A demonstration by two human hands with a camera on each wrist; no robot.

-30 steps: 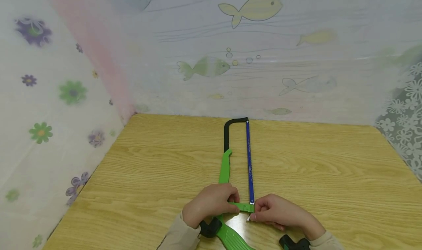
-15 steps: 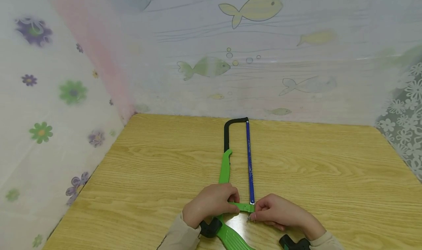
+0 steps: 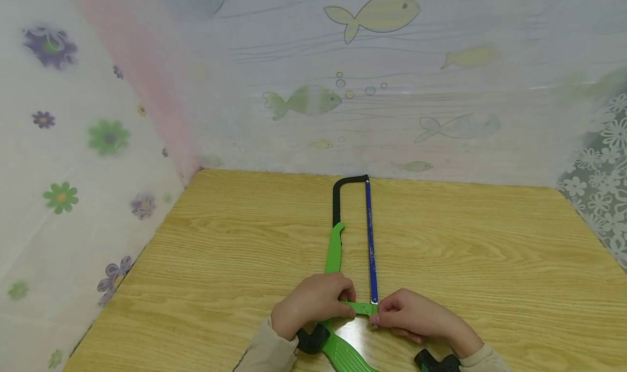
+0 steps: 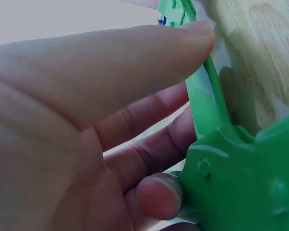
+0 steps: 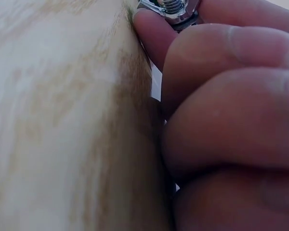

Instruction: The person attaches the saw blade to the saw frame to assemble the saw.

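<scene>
A hacksaw [image 3: 334, 249] with a green and black frame lies on the wooden table, its far end toward the back edge. Its blue blade [image 3: 370, 236] runs along the right side, joined at both ends. My left hand [image 3: 315, 300] grips the green frame where the short crosspiece [image 3: 362, 308] branches off, thumb along that piece. At the crosspiece's outer end, my right hand [image 3: 416, 315] pinches the metal wing nut, mostly hidden by the fingers in the head view. The right wrist view shows the silver wing nut and its screw thread [image 5: 172, 6] between the fingertips.
The ribbed green handle [image 3: 348, 355] extends past the near edge of the head view. Behind the wooden table [image 3: 465, 241] hangs a fish-printed curtain [image 3: 294, 45], and a flower-printed one [image 3: 61, 197] borders the left. Each wrist carries a black camera [image 3: 313, 338].
My right thumb and fingers have shifted slightly at the wing nut, whose pale wing has turned from plain view to mostly hidden. The left hand and hacksaw stay in place.
</scene>
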